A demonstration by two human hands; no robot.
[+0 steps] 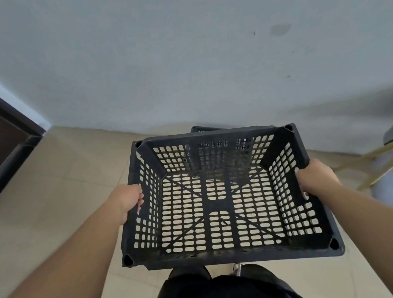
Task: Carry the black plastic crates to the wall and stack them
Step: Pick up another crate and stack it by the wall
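a pale blue-grey wall (183,55), marked by a few faint smudges, is seen filling the view from 10 to 2 o'clock. beige floor tiles (59,183) are spread below it. a dark brown door frame (4,142) is set at 9 o'clock. light wooden furniture legs (377,162) are glimpsed, blurred, at 3 o'clock.

A plain indoor room is indicated by a pale painted wall (183,55), a beige tiled floor (52,183), a dark door frame (8,133) at the left and pale wooden furniture legs (380,165) at the right.
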